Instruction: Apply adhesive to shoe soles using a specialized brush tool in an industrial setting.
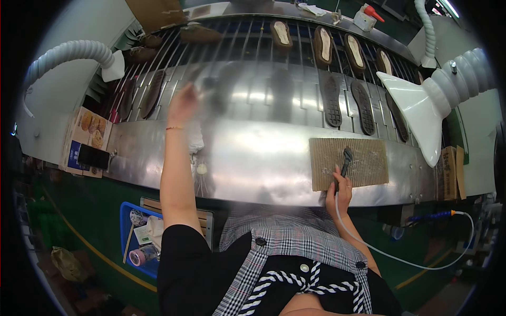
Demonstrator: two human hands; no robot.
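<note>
My right hand (pixel 341 190) is closed round the handle of a dark brush (pixel 346 162) with a thin pale hose running from its lower end. The brush head rests over a stained corrugated cardboard sheet (pixel 322 163) at the table's front right. My left hand (pixel 184 102) is stretched forward over the metal surface and smeared by motion, so its fingers are unclear. A blurred dark patch lies just beyond it, and I cannot make out what it is. Dark shoe soles (pixel 332 100) lie to the right, and another sole (pixel 153 94) lies left of my left hand.
Across the far side runs a slatted conveyor (pixel 253 39) carrying several shoe uppers (pixel 323 46). White extraction hoods hang at left (pixel 112 66) and right (pixel 416 108). A phone (pixel 94 157) lies by a box at left. Below the table edge sits a blue basket (pixel 125 231).
</note>
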